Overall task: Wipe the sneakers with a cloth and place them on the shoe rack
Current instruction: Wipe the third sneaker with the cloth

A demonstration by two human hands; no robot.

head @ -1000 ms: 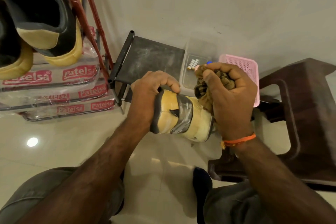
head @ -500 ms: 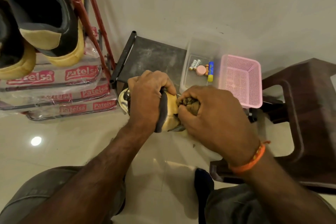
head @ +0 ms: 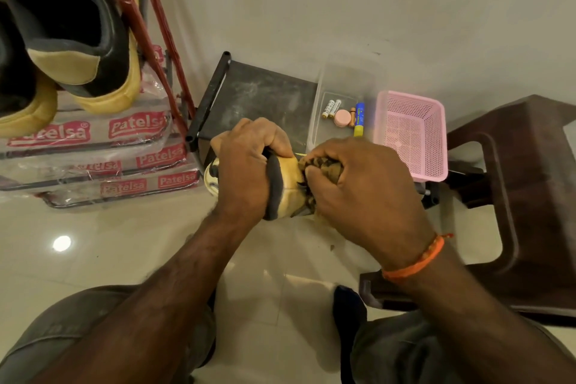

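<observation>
Gripping the sneaker (head: 285,185) with your left hand (head: 246,170), you have the fingers curled tight over its top and the thumb side wrapped round the body, which pins it steady in mid-air above the floor (head: 124,246). That clamp looks deliberate: it gives the other hand something firm to rub against. Your right hand (head: 363,193) is closed in a fist round a bunched brown cloth (head: 324,167), and the wad is pressed against the tan side of the sneaker, just right of the left hand's knuckles. Most of the cloth is hidden inside the fist; only a crumpled edge shows between thumb and forefinger. The two hands sit almost touching, with the sneaker bridging them.

Judged from this, wiping is in progress and placement is not yet begun. Two more sneakers (head: 71,40) already rest on the rack (head: 146,28), up and well to the left of your left hand, above stacked packets marked Patelsa (head: 93,134).

Beyond your hands, a low dark stand (head: 258,93) stands against a pale wall. A clear tub (head: 343,97) holding batteries and small items lies just past your right hand, with a pink basket (head: 411,134) beside it. A brown stool (head: 514,196) stands to the right of your right wrist. The floor is glossy pale tile, with a lamp reflection showing on it.
</observation>
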